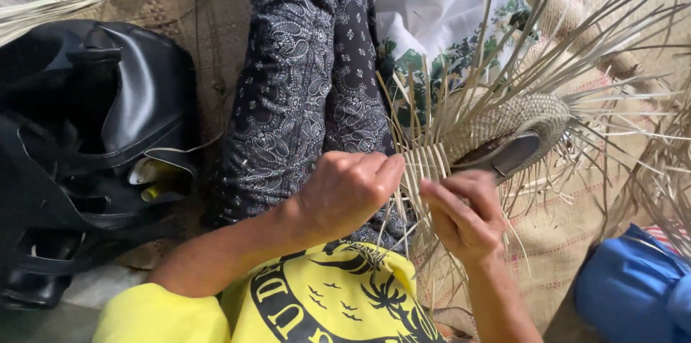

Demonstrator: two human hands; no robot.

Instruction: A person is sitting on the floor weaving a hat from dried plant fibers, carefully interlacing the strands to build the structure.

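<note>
head view, left hand [345, 192]: fingers curled, thumb pressed onto the pale straw strips [425, 163]; right hand [464, 213]: strips pinched between fingertips
woven piece [518, 123]: held over the patterned trouser leg [302, 84], loose ends fanned out
left side: black bag [93, 120] laid on the mat [561, 242]

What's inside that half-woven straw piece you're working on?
A dark, rounded form shows through the open rim of the woven straw piece; the weave covers the rest of it. The left hand and right hand pinch loose strands at its edge.
</note>
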